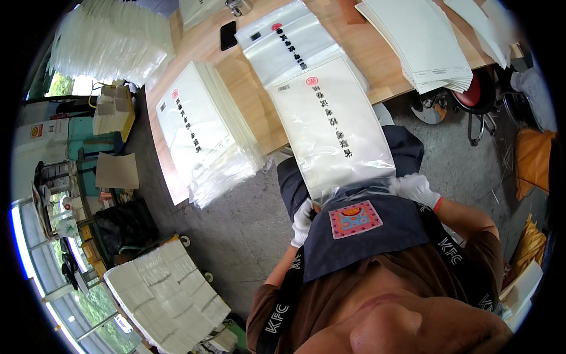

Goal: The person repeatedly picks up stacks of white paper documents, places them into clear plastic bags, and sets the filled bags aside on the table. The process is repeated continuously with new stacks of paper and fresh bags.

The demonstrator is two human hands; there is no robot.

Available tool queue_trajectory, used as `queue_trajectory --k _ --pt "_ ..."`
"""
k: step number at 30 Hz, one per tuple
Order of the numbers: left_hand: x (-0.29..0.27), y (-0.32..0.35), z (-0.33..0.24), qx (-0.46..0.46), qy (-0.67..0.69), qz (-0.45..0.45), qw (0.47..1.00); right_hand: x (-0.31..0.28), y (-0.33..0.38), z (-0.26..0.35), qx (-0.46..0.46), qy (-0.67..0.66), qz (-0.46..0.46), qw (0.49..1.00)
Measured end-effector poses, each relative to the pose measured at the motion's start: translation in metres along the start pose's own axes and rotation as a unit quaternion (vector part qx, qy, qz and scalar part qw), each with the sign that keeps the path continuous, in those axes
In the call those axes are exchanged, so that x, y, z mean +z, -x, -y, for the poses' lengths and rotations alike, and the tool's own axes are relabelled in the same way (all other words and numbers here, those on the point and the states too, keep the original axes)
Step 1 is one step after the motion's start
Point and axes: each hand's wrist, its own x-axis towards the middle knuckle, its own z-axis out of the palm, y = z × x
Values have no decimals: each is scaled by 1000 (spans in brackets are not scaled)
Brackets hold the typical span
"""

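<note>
Here we hold a clear plastic bag [330,127] filled with white sheets, its near end on our lap and its far end lying up on the wooden table [247,94]. Our gloved left hand [302,221] curls around the bag's lower left corner, and our gloved right hand [415,189] pinches its lower right edge. Just left on the table lies 1 stack of filled bags [203,133], with 1 pile of white paper [421,41] at the far right.

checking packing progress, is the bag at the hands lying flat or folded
Flat: the bag lies spread from table edge to lap, both gloved hands, left and right, at its near end.
</note>
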Motion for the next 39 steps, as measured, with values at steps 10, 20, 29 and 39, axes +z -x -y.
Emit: queue_trajectory --k 10,20,29,39 --pt "-23 -43 30 91 -187 -5 978 -37 -34 -2 20 -57 6 998" --pt "-14 -119 46 -94 -82 -120 985 26 -137 -43 102 -476 -11 873" --pt "-191 -97 -102 108 -43 -379 918 -68 -300 122 -102 -616 -11 781" --pt "-311 -116 9 -67 -66 -346 933 -96 -334 226 -38 -407 -78 909"
